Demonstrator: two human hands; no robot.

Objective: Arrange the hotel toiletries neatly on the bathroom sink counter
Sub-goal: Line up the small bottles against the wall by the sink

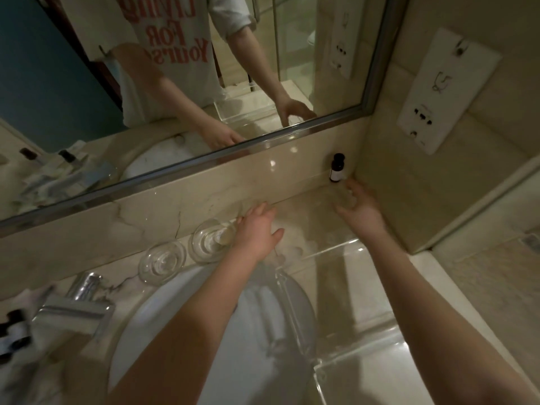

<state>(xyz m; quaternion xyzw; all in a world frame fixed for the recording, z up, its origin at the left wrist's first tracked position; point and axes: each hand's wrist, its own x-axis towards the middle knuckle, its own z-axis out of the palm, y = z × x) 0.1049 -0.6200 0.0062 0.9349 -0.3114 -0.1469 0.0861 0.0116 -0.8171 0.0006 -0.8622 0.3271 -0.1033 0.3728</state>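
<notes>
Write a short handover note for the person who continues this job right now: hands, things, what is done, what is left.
Left hand: open, fingers straight, at the far left edge of the clear tray.
Right hand: open, fingers loosely spread near the tray's far right corner, holding nothing visible.
Small dark bottle: upright in the back right corner.
Other toiletries: blurred, far left beyond the faucet.
Done: tray on the counter, one bottle stood up.
Left: probably bring the rest over and line them up.

bottle [337, 168] in the back right corner behind the tray [365, 317]; two dishes [162, 261] [210, 241] left of the tray.
</notes>
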